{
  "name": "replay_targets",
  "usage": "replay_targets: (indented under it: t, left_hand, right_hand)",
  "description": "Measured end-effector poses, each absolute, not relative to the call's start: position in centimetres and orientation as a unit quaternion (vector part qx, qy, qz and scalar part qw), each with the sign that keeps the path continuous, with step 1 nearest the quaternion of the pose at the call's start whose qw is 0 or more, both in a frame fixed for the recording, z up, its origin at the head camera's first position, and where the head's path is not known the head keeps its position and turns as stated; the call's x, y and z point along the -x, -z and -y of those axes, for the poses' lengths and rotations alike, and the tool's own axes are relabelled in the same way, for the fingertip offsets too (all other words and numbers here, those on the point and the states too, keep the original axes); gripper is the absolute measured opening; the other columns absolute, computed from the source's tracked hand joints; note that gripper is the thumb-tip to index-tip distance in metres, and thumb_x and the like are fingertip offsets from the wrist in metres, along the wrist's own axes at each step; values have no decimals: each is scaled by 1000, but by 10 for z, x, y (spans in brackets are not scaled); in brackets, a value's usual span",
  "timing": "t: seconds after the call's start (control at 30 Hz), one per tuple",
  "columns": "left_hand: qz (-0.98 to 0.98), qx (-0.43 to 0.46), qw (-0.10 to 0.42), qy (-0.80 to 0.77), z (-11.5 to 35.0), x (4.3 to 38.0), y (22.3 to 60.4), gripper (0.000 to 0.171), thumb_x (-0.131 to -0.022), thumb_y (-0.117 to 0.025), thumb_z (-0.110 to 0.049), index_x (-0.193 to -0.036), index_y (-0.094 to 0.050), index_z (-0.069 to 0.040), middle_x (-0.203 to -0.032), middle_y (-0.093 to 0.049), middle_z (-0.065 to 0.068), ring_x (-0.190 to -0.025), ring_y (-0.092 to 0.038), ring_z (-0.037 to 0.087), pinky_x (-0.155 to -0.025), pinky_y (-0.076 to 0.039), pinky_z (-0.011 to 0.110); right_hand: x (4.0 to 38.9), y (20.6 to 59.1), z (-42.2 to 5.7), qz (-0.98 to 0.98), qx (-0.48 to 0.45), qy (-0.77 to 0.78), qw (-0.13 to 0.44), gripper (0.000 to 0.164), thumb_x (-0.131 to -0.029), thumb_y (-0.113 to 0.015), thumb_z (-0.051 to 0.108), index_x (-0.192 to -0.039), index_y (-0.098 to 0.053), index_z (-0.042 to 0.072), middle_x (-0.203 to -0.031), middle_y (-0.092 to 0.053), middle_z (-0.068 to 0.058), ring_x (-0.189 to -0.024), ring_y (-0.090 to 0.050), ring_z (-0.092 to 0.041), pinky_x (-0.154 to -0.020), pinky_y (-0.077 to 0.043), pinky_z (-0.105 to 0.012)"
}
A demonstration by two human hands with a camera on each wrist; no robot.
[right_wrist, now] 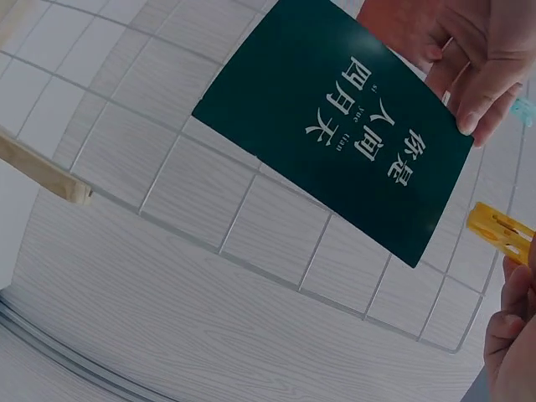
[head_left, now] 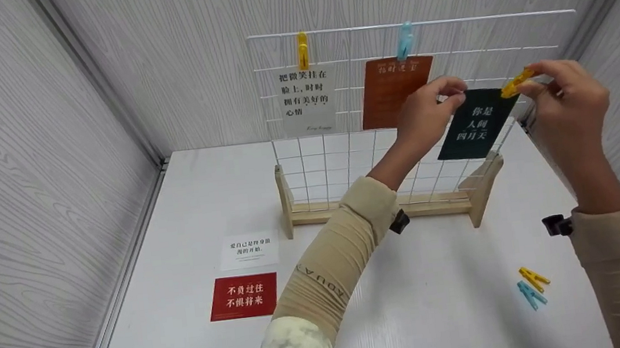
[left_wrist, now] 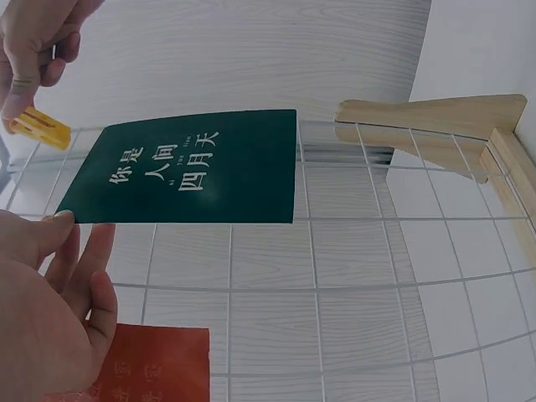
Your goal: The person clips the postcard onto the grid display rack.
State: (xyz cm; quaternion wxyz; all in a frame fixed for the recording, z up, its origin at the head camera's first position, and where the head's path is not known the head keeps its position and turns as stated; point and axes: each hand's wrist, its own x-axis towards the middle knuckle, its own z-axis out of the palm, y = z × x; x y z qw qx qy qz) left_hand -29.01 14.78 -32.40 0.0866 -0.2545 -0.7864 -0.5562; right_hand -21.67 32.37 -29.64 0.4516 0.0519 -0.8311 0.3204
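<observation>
Two cards already hang clipped to the grid (head_left: 448, 53). The left hand (head_left: 426, 117) pinches the green card (head_left: 476, 123) against the wire while the right hand (head_left: 567, 101) pinches a yellow peg (head_left: 517, 82) at its top corner, not yet clipped. Two cards and two pegs wait on the worktop (head_left: 447, 298).

The dark green card (head_left: 476, 123) pinched by the left hand (head_left: 428, 111) reads "你是人间四月天". Left of that hand, the white card (head_left: 306, 99) reads "把微笑挂在脸上,时时拥有美好的心情". The sleeve (head_left: 329, 265) below it says "AQUA".

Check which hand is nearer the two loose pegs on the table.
Right. The right hand is raised above the pegs on that side, pinching a yellow peg; the left hand holds the green card, further left.
</observation>
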Motion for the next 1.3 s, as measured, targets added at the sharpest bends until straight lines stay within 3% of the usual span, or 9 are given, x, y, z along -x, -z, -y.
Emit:
replay_targets:
  t: [0.33,0.67,0.93,1.3]
  left_hand:
    - [815,239,119,515,-153,294,307,18,-102,-60,-25,-119,-68,-25,-115,-70,-12,-91,-61,-2,-75,-46,12]
    - [831,214,128,497,-158,288,289,21,-103,-57,-30,-121,-67,-29,-115,-69,-15,-88,-59,-1,-71,-46,12]
    - [849,201,168,460,-163,285,278,21,-104,-55,-31,-121,-68,-30,-115,-71,-16,-91,-61,-2,-72,-45,14]
    - [859,198,201,427,-169,287,276,22,-106,-53,-28,-122,-67,-27,-118,-71,-13,-97,-64,-2,-76,-47,12]
  right_hand:
    - [221,274,-315,809,-23,-345,475,19,-98,-66,9,-110,-73,-4,-108,-69,-16,-81,-43,2,-76,-38,-14]
    - [238,275,-324,790,-30,-366,491,18,-97,-68,19,-107,-78,7,-105,-72,-2,-85,-53,-1,-78,-44,-16]
    - [243,266,-322,788,-19,-371,491,18,-99,-65,19,-109,-79,11,-109,-72,0,-92,-55,0,-83,-48,-16]
    - [243,258,-312,785,4,-381,488,17,-97,-68,12,-108,-78,4,-107,-72,-4,-93,-57,0,-85,-49,-13]
